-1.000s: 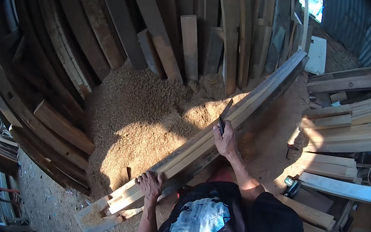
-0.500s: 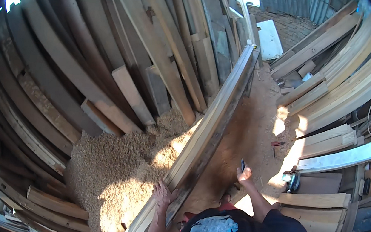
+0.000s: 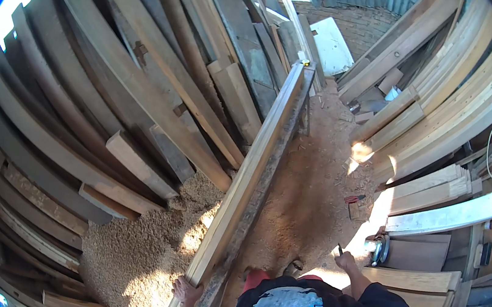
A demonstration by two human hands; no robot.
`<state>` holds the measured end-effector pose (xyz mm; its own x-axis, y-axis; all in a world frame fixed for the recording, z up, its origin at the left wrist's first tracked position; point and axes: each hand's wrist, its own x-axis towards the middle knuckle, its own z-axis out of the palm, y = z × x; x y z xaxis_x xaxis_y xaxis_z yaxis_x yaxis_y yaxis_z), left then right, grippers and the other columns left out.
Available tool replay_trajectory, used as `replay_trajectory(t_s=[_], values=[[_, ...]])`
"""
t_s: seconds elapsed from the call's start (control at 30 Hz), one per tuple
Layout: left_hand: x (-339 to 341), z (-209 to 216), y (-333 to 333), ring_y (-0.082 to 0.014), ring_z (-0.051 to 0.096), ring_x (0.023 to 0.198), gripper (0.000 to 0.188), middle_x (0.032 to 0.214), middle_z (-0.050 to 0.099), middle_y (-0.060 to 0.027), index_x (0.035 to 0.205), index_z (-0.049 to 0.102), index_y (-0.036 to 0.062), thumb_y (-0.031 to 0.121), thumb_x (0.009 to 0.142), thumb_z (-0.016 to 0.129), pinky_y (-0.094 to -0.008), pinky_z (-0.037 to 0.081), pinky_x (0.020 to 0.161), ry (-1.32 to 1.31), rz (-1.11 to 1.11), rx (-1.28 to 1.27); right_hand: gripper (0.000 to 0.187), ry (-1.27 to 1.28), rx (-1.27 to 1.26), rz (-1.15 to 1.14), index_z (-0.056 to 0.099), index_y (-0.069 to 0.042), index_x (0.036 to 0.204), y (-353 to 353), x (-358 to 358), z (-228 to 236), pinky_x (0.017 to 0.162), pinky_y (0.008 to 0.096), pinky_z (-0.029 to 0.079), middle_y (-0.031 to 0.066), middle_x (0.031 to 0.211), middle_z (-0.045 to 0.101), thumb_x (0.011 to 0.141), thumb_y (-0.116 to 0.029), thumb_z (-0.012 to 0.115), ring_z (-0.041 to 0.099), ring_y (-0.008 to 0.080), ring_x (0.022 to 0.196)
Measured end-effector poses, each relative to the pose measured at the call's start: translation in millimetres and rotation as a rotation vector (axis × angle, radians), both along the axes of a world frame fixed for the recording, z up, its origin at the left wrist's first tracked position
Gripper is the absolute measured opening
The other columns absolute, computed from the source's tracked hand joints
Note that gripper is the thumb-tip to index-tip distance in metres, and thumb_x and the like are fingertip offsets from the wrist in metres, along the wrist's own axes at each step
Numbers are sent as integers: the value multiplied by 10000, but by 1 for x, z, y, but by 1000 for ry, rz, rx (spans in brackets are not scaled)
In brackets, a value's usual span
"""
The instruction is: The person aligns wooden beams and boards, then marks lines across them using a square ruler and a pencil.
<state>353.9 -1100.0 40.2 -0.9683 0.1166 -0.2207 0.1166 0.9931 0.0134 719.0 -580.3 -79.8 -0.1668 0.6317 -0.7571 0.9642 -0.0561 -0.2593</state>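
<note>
Boards [image 3: 226,212], long and pale, lie side by side on a dark, narrow bench [image 3: 240,232], running forward and a little to the right from the left hand [image 3: 187,292]. That hand rests over their near part, fingers laid across the wood; whether it grips firmly, I cannot tell. Well to the right of it and a little farther forward, the right hand [image 3: 346,261] is closed around a dark slim tool [image 3: 340,249], whose tip pokes out ahead of the fingers; the rest is hidden in the fist. This hand is apart from the wood on the bench. Just to its right sits a power tool [image 3: 377,248], and farther ahead of it pliers [image 3: 353,198] with red handles lie on the dirt floor [image 3: 295,202]. A stack of planks [image 3: 408,279] lies to the right of the same hand, with a white board [image 3: 454,210] beyond. Left of the left hand spreads a heap of shavings [image 3: 117,254], partly sunlit, and past it many old planks [image 3: 79,108] lean together. Far forward of both hands, a small yellow thing [image 3: 306,63] sits at the bench's far end, near a white panel [image 3: 331,47].
</note>
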Motion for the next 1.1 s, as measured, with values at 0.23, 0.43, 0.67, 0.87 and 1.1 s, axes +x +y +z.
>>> replay_trajectory(t_s=[0.23,0.43,0.67,0.87,1.1], values=[[-50,-18,107,-429,513,1318,884,1302,586,-218,1354,489,-8,459,682,825,-576,396,1138,-129,-83,17,518,253,193,-136,718,107,1071,60,-75,-34,875,522,578,350,1036,741,919,-388,722,747,458,1041],[-128,-21,272,-441,535,1292,888,1295,581,-251,1379,451,-42,439,734,825,-548,448,1102,-200,-315,160,515,287,152,-60,736,104,1093,106,-155,-3,933,559,552,390,1115,713,923,-382,711,719,505,1102],[-203,1,462,-471,560,1287,1056,1346,558,-301,1654,284,114,456,798,799,-582,464,1093,-186,-602,209,421,154,306,-229,713,66,1073,197,-178,13,876,530,571,297,1050,758,929,-330,716,747,444,1015],[-245,-9,550,-516,527,1351,1039,1493,473,-369,1728,198,329,493,867,755,-593,442,1129,-266,-785,58,284,447,159,-715,600,-70,741,270,-229,39,422,372,398,38,605,571,941,-245,699,524,157,465],[-256,-17,595,-493,519,1344,1081,1496,491,-330,1728,184,237,456,854,782,-581,438,1133,-207,-708,142,284,600,51,-784,619,-94,784,390,-350,49,386,299,367,19,615,598,1019,-252,643,487,121,428]])
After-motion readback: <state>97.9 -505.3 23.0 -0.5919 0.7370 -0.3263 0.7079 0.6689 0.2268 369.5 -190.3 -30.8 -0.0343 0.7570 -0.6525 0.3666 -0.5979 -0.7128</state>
